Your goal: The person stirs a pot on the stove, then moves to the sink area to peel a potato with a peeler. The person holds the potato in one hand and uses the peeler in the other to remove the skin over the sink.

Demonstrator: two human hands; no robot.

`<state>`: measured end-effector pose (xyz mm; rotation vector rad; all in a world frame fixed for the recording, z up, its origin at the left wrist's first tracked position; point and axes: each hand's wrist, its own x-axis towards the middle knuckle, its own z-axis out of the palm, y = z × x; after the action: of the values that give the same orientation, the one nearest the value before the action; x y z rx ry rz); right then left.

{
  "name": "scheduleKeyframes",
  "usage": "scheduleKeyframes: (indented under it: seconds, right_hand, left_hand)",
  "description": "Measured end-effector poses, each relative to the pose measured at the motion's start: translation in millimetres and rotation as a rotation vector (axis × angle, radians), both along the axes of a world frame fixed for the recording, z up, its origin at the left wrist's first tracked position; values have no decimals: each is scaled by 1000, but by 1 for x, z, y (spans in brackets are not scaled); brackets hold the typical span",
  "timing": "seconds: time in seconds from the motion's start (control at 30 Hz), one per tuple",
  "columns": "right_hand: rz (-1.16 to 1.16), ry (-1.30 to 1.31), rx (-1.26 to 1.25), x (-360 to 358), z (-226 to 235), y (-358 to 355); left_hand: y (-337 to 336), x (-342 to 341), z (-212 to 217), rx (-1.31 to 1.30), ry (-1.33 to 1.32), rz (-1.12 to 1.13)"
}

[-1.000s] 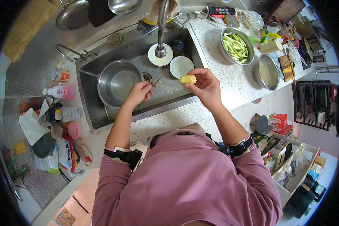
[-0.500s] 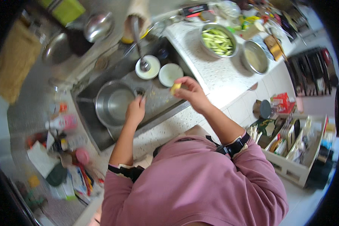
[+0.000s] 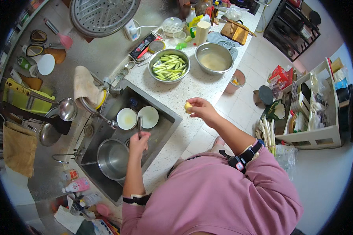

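Observation:
My left hand is closed around a slim metal tool that points up over the sink; its exact kind is hard to make out. Between the fingertips of my right hand is a small pale-yellow vegetable piece, held above the counter's front edge. Two white bowls, one bowl with some liquid and another bowl beside it, stand in the sink beyond my left hand. A metal saucepan sits in the sink to the left of that hand.
A curved faucet hangs over the sink. On the speckled counter are a metal bowl of green vegetable strips, a metal bowl of cloudy water and a wooden board. A pink bin stands on the floor.
The view has swung to the right. My right hand has carried the yellow piece from above the sink to over the counter edge. The tool in my left hand now points up more visibly.

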<state>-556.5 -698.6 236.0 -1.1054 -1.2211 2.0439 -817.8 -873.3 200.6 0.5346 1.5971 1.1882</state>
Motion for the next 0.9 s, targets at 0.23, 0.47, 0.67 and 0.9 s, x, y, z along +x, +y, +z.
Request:
scheduleKeyframes:
  seconds: [0.23, 0.47, 0.67, 0.9]
  right_hand:
    - [-260, 18, 1, 188, -2, 76]
    - [-540, 22, 30, 391, -8, 136]
    - [-634, 17, -21, 467, -30, 176]
    - [-667, -19, -98, 507, -56, 248]
  left_hand:
    - [157, 163, 64, 188, -288, -203]
    - [277, 332, 69, 243, -350, -425]
    - [364, 402, 41, 110, -274, -425]
    - [555, 432, -23, 525, 862, -342]
